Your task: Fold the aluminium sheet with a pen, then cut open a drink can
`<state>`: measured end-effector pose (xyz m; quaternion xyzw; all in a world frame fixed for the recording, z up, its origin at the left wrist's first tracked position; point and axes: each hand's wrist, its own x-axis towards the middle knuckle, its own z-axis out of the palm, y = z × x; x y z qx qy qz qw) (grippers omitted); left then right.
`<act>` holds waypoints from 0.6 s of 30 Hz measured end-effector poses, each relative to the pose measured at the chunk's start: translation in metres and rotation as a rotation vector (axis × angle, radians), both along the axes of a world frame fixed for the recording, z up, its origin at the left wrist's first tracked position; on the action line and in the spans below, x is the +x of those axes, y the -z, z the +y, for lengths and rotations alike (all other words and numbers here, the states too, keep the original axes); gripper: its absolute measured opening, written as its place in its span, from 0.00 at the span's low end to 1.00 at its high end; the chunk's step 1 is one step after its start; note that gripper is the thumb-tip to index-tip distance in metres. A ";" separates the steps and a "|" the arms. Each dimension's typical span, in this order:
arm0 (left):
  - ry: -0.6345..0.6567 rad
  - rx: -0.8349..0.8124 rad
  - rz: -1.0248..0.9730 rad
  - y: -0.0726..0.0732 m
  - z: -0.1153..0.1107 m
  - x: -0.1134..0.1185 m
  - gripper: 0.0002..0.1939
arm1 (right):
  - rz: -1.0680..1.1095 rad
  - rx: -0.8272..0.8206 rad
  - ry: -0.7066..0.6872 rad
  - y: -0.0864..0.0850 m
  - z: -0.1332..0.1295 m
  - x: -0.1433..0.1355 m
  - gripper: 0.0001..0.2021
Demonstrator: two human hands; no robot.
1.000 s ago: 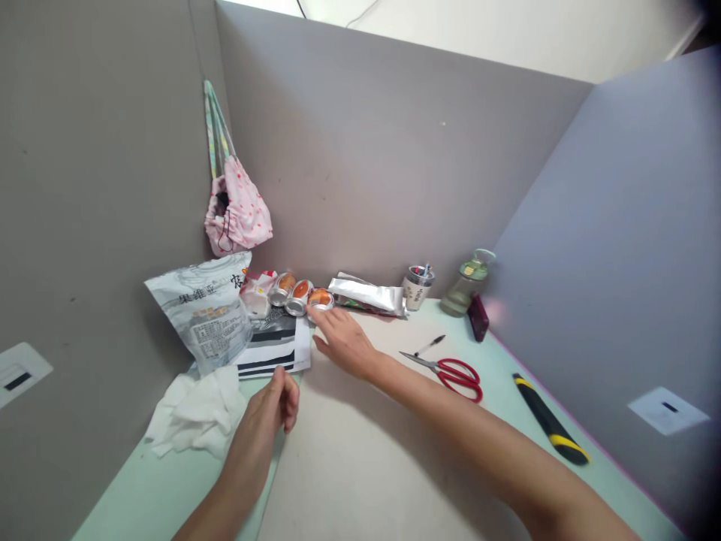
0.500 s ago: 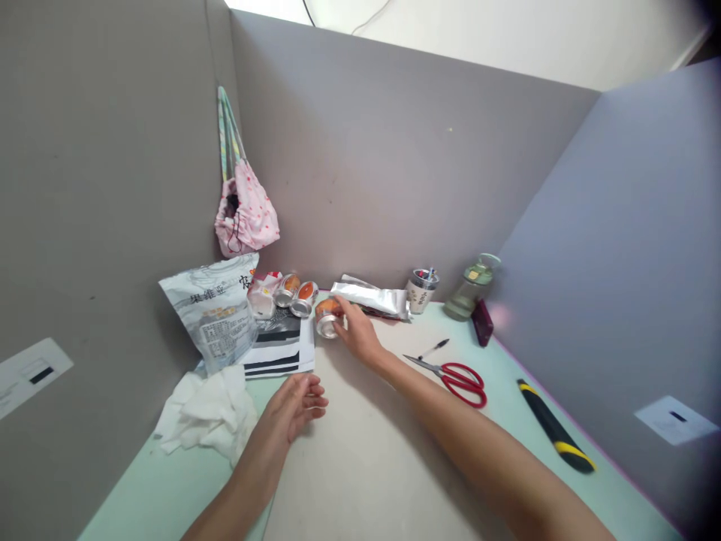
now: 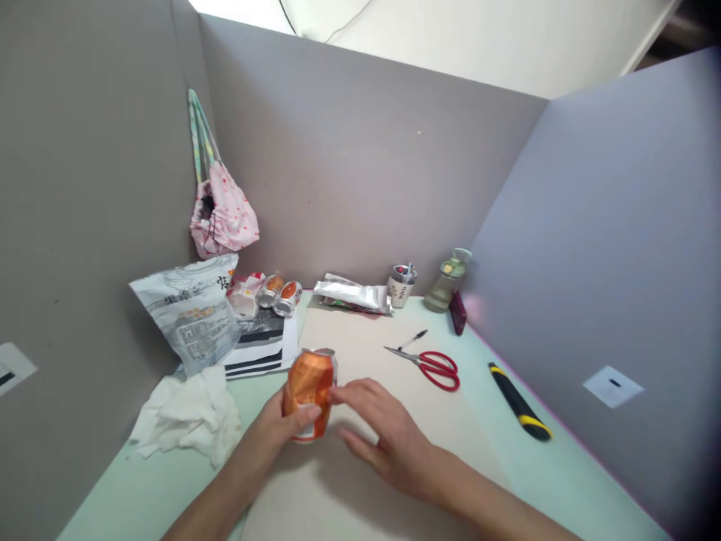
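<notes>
An orange can (image 3: 312, 383), dented on its side, is held upright above the beige board (image 3: 360, 481). My left hand (image 3: 282, 422) grips it from the left, with the thumb across its lower front. To the right of the can is my right hand (image 3: 386, 436), its fingers apart and pointing at the can. The fingertips of that hand reach the can's right side; whether they press on it is hard to tell. Two more orange cans (image 3: 271, 288) (image 3: 288, 297) lie on their sides at the back left.
Red-handled scissors (image 3: 439, 368) and a pen (image 3: 414, 340) lie right of centre. A black-yellow tool (image 3: 519, 402) is further right. White cloth (image 3: 191, 417) and a grey-white bag (image 3: 194, 315) stand left. Silver packets (image 3: 354, 294), a pen cup (image 3: 402, 285) and a bottle (image 3: 447, 282) line the back.
The can has come from the back of the board toward me and is now upright in my left hand. My right hand has drawn back and let go of its grasp. The view has shifted slightly.
</notes>
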<state>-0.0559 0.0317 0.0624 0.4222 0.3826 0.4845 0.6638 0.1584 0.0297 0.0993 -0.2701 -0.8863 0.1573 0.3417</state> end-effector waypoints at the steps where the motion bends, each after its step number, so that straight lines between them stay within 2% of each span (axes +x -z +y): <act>1: 0.005 0.043 0.032 0.000 -0.001 0.002 0.36 | 0.042 -0.048 0.069 -0.001 -0.001 0.008 0.28; 4: -0.055 0.232 0.244 0.005 -0.008 0.011 0.45 | 0.145 -0.279 0.206 0.002 -0.004 0.027 0.40; 6: -0.108 0.411 0.463 0.012 -0.013 0.018 0.45 | 0.165 -0.432 0.197 0.006 -0.009 0.030 0.52; 8: -0.137 0.577 0.629 0.018 -0.017 0.023 0.44 | 0.172 -0.522 0.171 0.010 -0.017 0.026 0.59; 12: -0.140 0.779 0.801 0.025 -0.018 0.026 0.43 | 0.230 -0.586 0.197 0.015 -0.026 0.013 0.60; 18: -0.093 0.824 0.847 0.035 -0.015 0.020 0.42 | 0.324 -0.600 0.234 0.014 -0.026 0.006 0.55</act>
